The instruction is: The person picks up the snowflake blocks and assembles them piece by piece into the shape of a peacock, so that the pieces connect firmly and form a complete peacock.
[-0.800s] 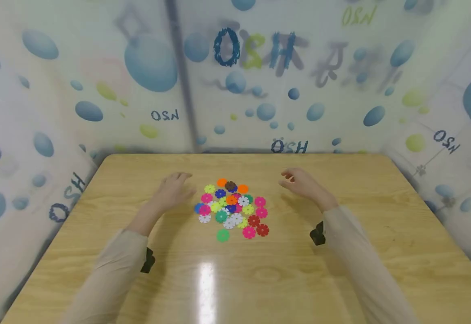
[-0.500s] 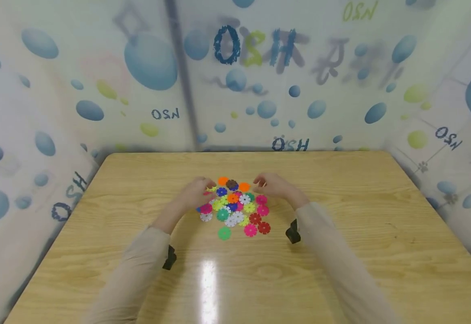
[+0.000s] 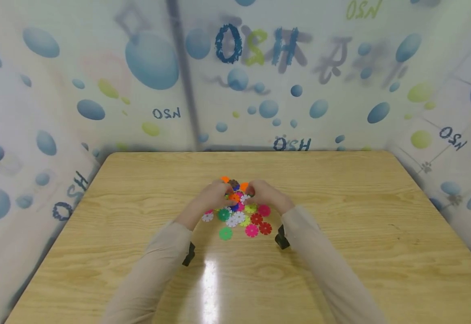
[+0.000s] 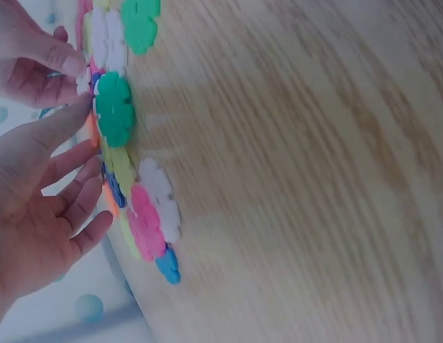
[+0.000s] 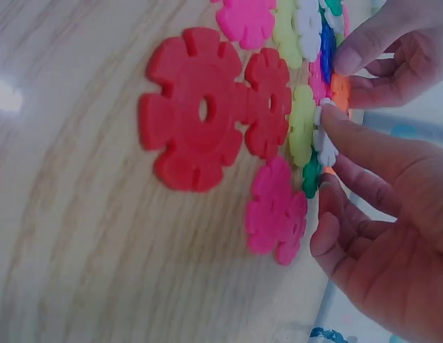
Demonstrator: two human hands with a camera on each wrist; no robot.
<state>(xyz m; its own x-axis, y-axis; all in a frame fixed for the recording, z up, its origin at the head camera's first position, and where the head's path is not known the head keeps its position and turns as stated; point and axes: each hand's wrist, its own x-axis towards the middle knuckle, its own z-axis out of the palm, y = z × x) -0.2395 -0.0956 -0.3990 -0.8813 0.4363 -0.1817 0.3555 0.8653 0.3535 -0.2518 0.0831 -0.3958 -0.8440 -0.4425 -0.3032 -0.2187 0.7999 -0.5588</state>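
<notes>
Plastic discs [image 3: 226,233]: judged light, stiff; rims best pinched. Left hand [image 3: 215,196], right hand [image 3: 267,195]: fingers bent, grip not discernible.

Large letters [image 3: 255,47] resembling "OSH" stand at twelve o'clock on the backdrop [image 3: 203,101]; smaller, similar lettering [image 3: 167,113] shows at nine, ten and three.

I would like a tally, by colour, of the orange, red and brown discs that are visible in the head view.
Orange discs: 3
Red discs: 2
Brown disc: 1
Total visible: 6
</notes>
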